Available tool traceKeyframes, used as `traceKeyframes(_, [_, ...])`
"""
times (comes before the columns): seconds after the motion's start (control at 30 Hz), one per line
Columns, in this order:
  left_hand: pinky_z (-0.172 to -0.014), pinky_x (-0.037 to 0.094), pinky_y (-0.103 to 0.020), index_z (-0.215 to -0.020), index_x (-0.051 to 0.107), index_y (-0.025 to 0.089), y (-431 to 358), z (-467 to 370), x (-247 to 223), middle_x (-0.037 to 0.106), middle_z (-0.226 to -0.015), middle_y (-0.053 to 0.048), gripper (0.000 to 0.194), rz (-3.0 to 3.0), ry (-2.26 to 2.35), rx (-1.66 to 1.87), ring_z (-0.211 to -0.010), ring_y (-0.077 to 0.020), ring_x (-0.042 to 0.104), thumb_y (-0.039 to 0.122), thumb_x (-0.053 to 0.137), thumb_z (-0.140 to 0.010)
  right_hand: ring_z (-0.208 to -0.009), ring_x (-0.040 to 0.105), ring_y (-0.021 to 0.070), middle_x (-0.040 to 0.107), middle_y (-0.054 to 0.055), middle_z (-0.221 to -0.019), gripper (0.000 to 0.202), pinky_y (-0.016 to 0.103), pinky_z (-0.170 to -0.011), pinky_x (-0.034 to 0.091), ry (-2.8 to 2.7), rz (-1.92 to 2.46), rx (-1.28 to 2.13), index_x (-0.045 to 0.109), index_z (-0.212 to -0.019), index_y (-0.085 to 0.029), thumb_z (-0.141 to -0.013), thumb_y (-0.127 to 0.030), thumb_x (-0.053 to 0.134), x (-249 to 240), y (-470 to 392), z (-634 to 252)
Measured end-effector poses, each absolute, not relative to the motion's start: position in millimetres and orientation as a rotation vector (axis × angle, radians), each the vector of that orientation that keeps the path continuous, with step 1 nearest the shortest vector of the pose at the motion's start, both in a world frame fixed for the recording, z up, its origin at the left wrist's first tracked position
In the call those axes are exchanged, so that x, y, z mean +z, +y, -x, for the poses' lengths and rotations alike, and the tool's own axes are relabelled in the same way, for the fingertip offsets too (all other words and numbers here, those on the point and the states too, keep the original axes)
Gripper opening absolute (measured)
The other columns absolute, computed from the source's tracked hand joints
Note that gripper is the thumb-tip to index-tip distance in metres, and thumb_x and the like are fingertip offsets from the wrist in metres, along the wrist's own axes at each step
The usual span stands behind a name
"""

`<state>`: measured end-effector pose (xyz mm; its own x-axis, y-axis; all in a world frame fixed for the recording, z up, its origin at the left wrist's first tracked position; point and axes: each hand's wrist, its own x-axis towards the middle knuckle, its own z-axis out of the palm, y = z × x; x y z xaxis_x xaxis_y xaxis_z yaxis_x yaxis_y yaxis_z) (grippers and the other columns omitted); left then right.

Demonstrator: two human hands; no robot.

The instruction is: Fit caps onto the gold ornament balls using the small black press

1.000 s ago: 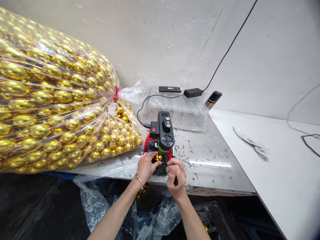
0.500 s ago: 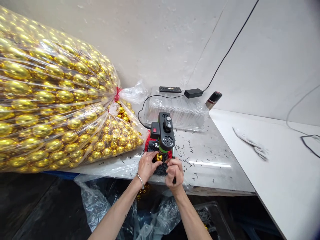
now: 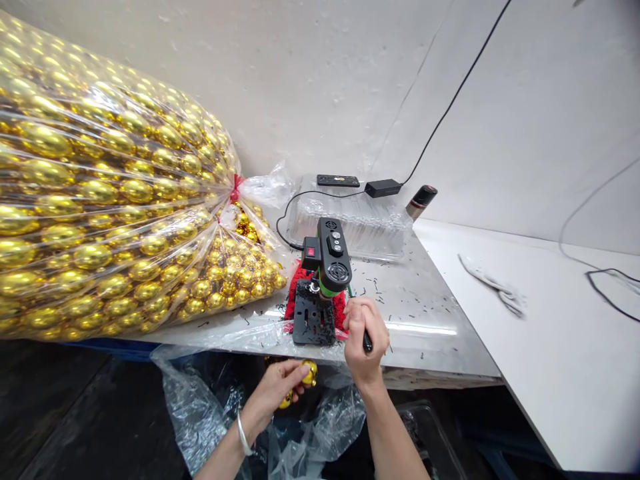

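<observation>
A small black drill press (image 3: 334,257) with a red switch stands on a red cloth (image 3: 291,293) at the table's front. Its black slotted base plate (image 3: 314,320) carries dark shavings and no ball. My right hand (image 3: 366,337) is closed round the press's black-tipped lever, right of the plate. Below the table edge, my left hand (image 3: 280,387) pinches a shiny gold ball (image 3: 310,373) between thumb and fingers. Another gold ball (image 3: 286,400) shows under those fingers; whether they hold it too I cannot tell.
Large clear bags of gold balls (image 3: 115,213) fill the left. Behind the press lie a plastic tray (image 3: 360,230), a power adapter (image 3: 383,188) and a phone-like object (image 3: 338,181). Gloves (image 3: 493,283) lie on the white table (image 3: 530,360). Clear plastic (image 3: 190,407) hangs in front.
My left hand has moved down and left from under the drill head to below the table edge, with a gold ball. My right hand has shifted slightly right with the lever. The plate is now uncovered.
</observation>
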<state>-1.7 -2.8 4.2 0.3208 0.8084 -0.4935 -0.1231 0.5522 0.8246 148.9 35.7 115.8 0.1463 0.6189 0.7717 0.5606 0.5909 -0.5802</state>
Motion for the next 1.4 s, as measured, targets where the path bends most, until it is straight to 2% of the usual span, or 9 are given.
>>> traceKeyframes(0.1, [-0.047, 0.045, -0.02, -0.064, 0.065, 0.012, -27, 4, -25, 0.064, -0.06, -0.006, 0.046, -0.443, 1.153, 0.631, -0.049, -0.0103, 0.055, 0.057, 0.07, -0.067, -0.068, 0.051, 0.0134, 0.048, 0.001, -0.065, 0.028, 0.029, -0.062, 0.04, -1.503, 1.034, 0.049, 0.043, -0.063, -0.02, -0.089, -0.009, 0.039, 112, 36, -148])
traceKeyframes(0.2, [-0.054, 0.052, -0.024, -0.077, 0.065, 0.013, -38, 10, -44, 0.067, -0.069, -0.007, 0.04, -0.157, 1.225, 0.593, -0.054, -0.0121, 0.061, 0.052, 0.072, -0.069, -0.068, 0.052, 0.0139, 0.049, 0.001, -0.065, 0.028, 0.029, -0.061, 0.04, -1.506, 1.028, 0.041, 0.044, -0.063, -0.02, -0.089, -0.01, 0.039, 112, 36, -149])
traceKeyframes(0.33, [-0.067, 0.055, -0.024, -0.091, 0.068, 0.012, -38, 24, -33, 0.069, -0.083, -0.008, 0.029, -0.082, 1.006, 0.656, -0.073, -0.0152, 0.068, 0.021, 0.079, -0.066, -0.069, 0.053, 0.0148, 0.05, 0.001, -0.065, 0.028, 0.029, -0.061, 0.04, -1.514, 1.029, 0.023, 0.046, -0.064, -0.02, -0.089, -0.01, 0.038, 111, 35, -149])
traceKeyframes(0.43, [-0.08, 0.054, -0.023, -0.097, 0.069, 0.014, -27, 29, -2, 0.069, -0.092, -0.007, 0.04, -0.145, 0.856, 0.732, -0.09, -0.018, 0.068, 0.003, 0.078, -0.059, -0.07, 0.054, 0.0148, 0.05, 0.001, -0.066, 0.028, 0.029, -0.062, 0.04, -1.514, 1.034, 0.015, 0.046, -0.064, -0.02, -0.089, -0.01, 0.038, 109, 35, -149])
traceKeyframes(0.77, [-0.055, 0.053, -0.015, -0.095, 0.07, 0.012, 38, 17, 67, 0.07, -0.094, -0.007, 0.018, -0.197, 0.827, 0.999, -0.072, -0.0111, 0.066, 0.011, 0.061, -0.079, -0.069, 0.052, 0.0128, 0.049, 0.001, -0.068, 0.026, 0.028, -0.062, 0.04, -1.558, 1.012, 0.022, 0.044, -0.067, -0.02, -0.088, -0.005, 0.039, 105, 35, -151])
traceKeyframes(0.93, [-0.066, 0.058, -0.019, -0.097, 0.068, 0.012, 47, 11, 65, 0.07, -0.092, -0.006, 0.017, -0.214, 0.866, 1.085, -0.074, -0.0119, 0.068, 0.011, 0.06, -0.082, -0.068, 0.05, 0.0126, 0.048, 0.0, -0.067, 0.025, 0.027, -0.061, 0.04, -1.558, 0.997, 0.034, 0.044, -0.067, -0.02, -0.087, -0.004, 0.039, 104, 35, -151])
traceKeyframes(1.1, [-0.047, 0.049, -0.014, -0.095, 0.067, 0.015, 55, 4, 47, 0.068, -0.08, -0.001, 0.028, -0.376, 0.95, 1.091, -0.059, -0.008, 0.064, 0.021, 0.077, -0.07, -0.068, 0.049, 0.0121, 0.049, 0.0, -0.067, 0.026, 0.026, -0.06, 0.039, -1.555, 1.003, 0.046, 0.043, -0.067, -0.019, -0.087, -0.004, 0.039, 104, 34, -151])
traceKeyframes(1.23, [-0.056, 0.049, -0.019, -0.101, 0.067, 0.015, 67, -8, 32, 0.068, -0.081, -0.001, 0.047, -0.633, 1.075, 1.117, -0.062, -0.0095, 0.062, 0.031, 0.082, -0.06, -0.066, 0.048, 0.0122, 0.047, 0.0, -0.066, 0.026, 0.027, -0.059, 0.038, -1.558, 1.003, 0.075, 0.042, -0.066, -0.02, -0.087, -0.005, 0.038, 104, 33, -151])
traceKeyframes(1.4, [-0.06, 0.045, -0.025, -0.109, 0.068, 0.016, 80, -20, 20, 0.064, -0.068, 0.001, 0.047, -1.296, 1.397, 1.039, -0.063, -0.0136, 0.056, 0.04, 0.071, -0.069, -0.068, 0.05, 0.0131, 0.048, 0.001, -0.066, 0.026, 0.028, -0.06, 0.04, -1.573, 1.005, 0.076, 0.044, -0.066, -0.02, -0.087, -0.006, 0.038, 102, 33, -152])
